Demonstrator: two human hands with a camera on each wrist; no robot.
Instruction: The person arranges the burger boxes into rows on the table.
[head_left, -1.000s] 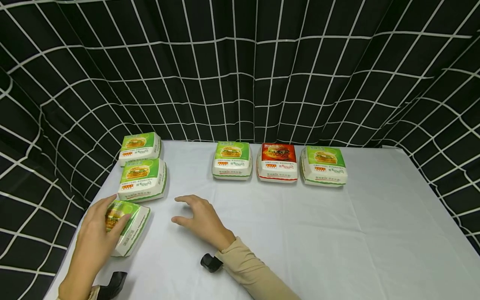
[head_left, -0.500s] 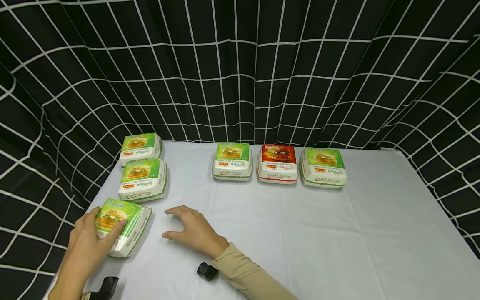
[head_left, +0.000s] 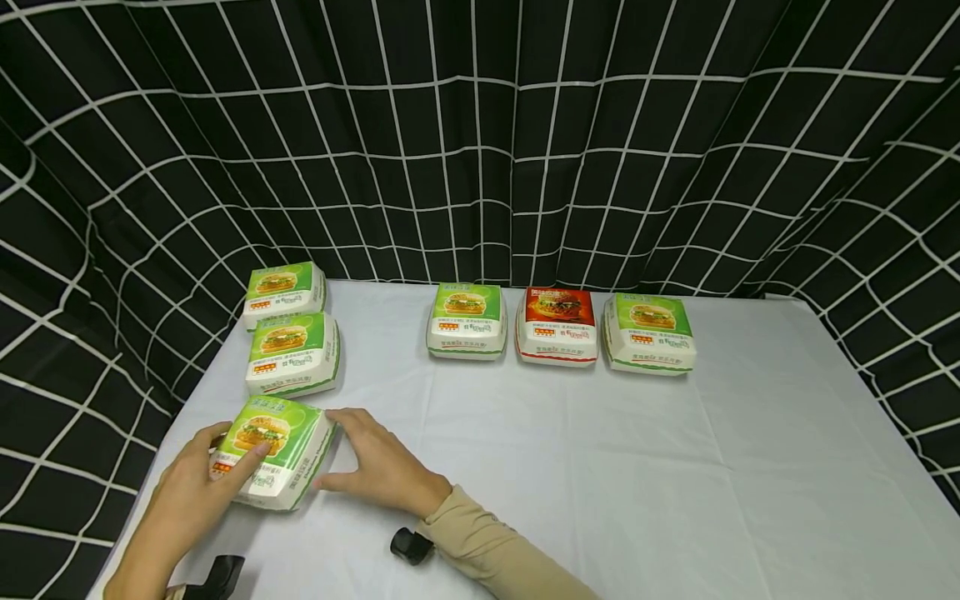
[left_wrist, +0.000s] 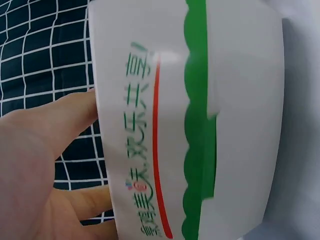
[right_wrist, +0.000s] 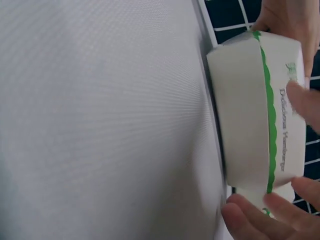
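Left grip (head_left: 187, 492) on bevelled cardboard box (head_left: 283, 454)

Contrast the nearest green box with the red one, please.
The near green box has green trim; the red box has red. Your left hand grips the near green box; no hand touches the red box. The near green box is angled; the red box, nearly straight. Both have white sides and burger pictures.
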